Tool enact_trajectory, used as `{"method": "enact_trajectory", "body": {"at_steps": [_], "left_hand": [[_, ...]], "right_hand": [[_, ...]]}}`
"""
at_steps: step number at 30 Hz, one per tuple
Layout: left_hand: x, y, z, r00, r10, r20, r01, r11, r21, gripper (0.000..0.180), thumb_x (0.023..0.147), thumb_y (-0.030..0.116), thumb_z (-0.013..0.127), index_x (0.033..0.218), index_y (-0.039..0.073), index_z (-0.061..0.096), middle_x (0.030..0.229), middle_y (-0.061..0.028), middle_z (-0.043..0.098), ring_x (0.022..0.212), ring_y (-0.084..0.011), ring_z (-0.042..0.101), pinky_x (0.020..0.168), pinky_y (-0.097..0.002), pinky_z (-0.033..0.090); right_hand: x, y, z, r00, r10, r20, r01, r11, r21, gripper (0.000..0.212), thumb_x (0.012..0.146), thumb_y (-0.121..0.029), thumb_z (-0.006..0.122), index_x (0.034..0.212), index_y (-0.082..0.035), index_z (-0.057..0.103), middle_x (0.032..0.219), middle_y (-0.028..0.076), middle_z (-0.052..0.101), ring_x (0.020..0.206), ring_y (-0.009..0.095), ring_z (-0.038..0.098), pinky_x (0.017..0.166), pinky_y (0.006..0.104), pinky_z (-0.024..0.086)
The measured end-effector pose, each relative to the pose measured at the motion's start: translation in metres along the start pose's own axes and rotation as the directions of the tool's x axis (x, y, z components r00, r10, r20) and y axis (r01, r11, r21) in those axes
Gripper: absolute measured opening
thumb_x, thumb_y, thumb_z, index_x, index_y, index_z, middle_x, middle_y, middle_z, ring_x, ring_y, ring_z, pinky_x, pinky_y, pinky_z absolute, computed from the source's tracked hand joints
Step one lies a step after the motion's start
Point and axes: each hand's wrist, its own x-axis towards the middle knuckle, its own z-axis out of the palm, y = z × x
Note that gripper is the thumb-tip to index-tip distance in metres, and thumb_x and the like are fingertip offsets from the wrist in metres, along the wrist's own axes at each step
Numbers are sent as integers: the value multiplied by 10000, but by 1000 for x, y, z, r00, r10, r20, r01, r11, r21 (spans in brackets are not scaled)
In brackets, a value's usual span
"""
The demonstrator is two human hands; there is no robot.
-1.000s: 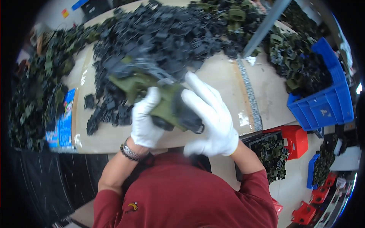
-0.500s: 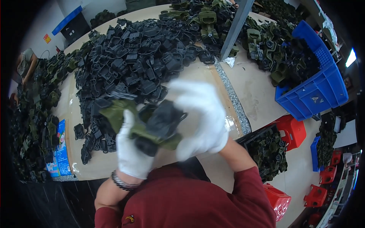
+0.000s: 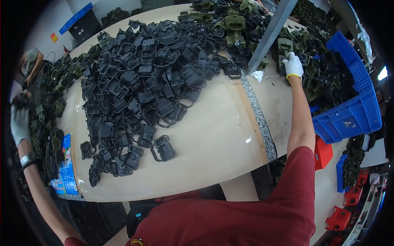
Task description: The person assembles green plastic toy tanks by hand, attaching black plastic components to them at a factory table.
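My right hand [image 3: 293, 65], in a white glove with a yellow cuff, is stretched far to the right. Its fingers close on the near end of a green toy vehicle [image 3: 284, 46] beside the grey post. Out at the left rim, my gloved left hand [image 3: 19, 124] reaches over a pile of green and black toy vehicles [image 3: 43, 117], its fingers extended and nothing visible in them. Between my arms lies a large heap of black plastic toy parts [image 3: 143, 69] with frame-like loops. One loose black part [image 3: 164, 148] sits at the heap's near edge.
A slanted grey metal post [image 3: 271, 37] rises near my right hand. A blue crate [image 3: 349, 117] borders the right-hand vehicle pile [image 3: 324, 74]. Red stools [image 3: 340, 217] stand on the floor at right. Another person [image 3: 33, 61] is at the far left. A blue printed sheet [image 3: 67, 164] lies near the left edge.
Both hands were together at the centre, handling a green toy vehicle and a black part. They have since spread apart, left hand to the left pile, right hand to the right pile.
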Motion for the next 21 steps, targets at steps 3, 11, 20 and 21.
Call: {"method": "enact_trajectory", "body": {"at_steps": [3,11,20,21], "left_hand": [[-51,-88,24,944,-96,315,96,995,16,500,1047,238,470,1483,-5,439,1488,-175,489,1373,-309,476,1185,-438,340],[-327,-112,90,76,-576,814,601,677,424,652,1037,509,489,1242,-104,572,1099,-205,675,897,-286,713,791,-374,588],[-431,-151,78,-588,-183,788,776,144,613,1234,798,939,235,1551,-37,263,1502,-246,449,1415,-421,398,1107,-573,395],[-435,-149,63,-627,-109,771,772,50,634,1203,791,929,309,1539,-13,304,1479,-261,461,1256,-452,513,1002,-546,474]], "right_hand": [[-20,22,-14,987,-46,-155,64,992,112,272,865,-234,716,1084,-85,651,1064,220,665,1013,436,633,861,502,511],[-184,-31,-189,941,-338,-12,283,767,576,224,864,26,589,1076,-25,640,1003,86,662,840,197,630,773,296,500],[-300,-176,-244,50,-995,-85,726,-22,688,376,716,-125,665,1069,-250,690,1051,-34,648,903,224,594,764,363,448],[-300,-187,-235,3,-996,-93,693,-65,718,394,723,-139,685,1103,-244,687,1050,-32,654,915,234,604,775,377,453]]}}
